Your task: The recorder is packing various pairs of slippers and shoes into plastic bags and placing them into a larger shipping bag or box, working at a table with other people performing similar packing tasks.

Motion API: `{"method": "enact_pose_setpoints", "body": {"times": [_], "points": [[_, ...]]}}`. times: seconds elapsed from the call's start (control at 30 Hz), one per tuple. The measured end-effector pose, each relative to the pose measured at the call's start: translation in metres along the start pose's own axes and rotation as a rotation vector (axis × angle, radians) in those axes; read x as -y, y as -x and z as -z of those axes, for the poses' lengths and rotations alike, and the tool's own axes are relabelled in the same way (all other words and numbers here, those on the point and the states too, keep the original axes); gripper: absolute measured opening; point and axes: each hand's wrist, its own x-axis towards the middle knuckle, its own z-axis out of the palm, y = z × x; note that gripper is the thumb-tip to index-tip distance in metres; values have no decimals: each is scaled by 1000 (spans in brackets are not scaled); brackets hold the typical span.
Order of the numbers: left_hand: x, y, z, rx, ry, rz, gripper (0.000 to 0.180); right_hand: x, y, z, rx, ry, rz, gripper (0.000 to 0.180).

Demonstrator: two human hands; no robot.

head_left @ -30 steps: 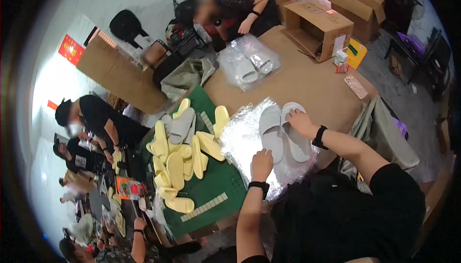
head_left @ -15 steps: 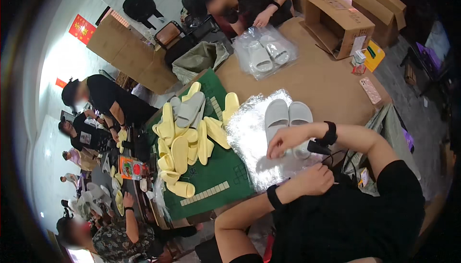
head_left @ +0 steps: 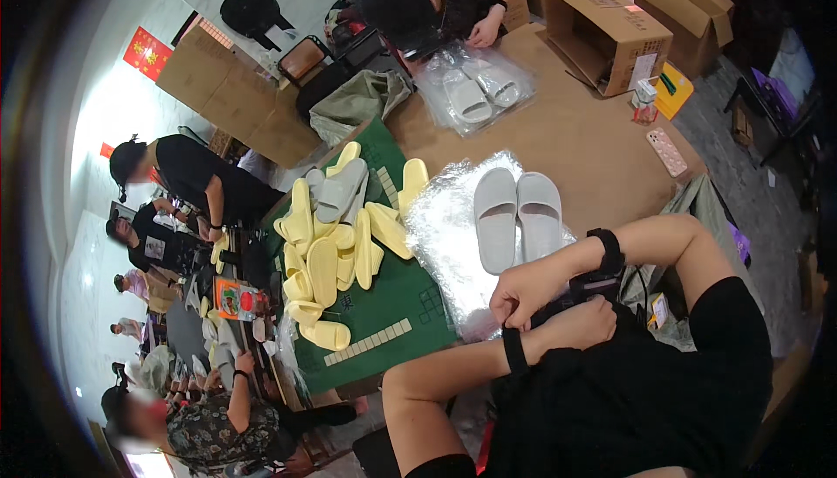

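Note:
My right hand (head_left: 528, 291) reaches across to my left wrist, its fingertips closed on the black wristband (head_left: 515, 352) there. My left hand (head_left: 582, 322) is curled into a loose fist in front of my body; whether it holds anything is hidden. My right wrist bears a black band with a dark attachment (head_left: 608, 252). Just beyond my hands, a pair of grey slide sandals (head_left: 496, 221) lies side by side on shiny clear plastic bags (head_left: 443, 234). Neither hand is gripping the sandals.
A pile of yellow slides (head_left: 323, 270), with grey ones on top, covers part of a green mat (head_left: 384, 351). Across the table, a person leans over bagged grey slides (head_left: 471, 99). Open cartons (head_left: 629, 37) and a phone (head_left: 667, 152) are at the right; other people work at the left.
My right hand has moved toward me, from over the slides' near ends to my left wristband. The person across the table has bent lower over the bagged slides.

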Motion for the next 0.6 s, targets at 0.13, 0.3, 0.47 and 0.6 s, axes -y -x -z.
{"method": "enact_pose_setpoints", "body": {"times": [0.13, 0.3, 0.47, 0.6], "points": [[-7, -3, -1, 20, -21, 7, 22, -3, 2, -9, -185, -45, 16, 11], [-9, -9, 2, 45, -64, -2, 19, -13, -4, -2, -398, -7, 72, 11], [-15, -5, 1, 27, -53, 26, 18, 4, 5, -12, -332, -31, 179, 13], [-17, -2, -1, 35, -33, 43, 21, 24, 14, -22, -349, 141, 192, 12]]}}
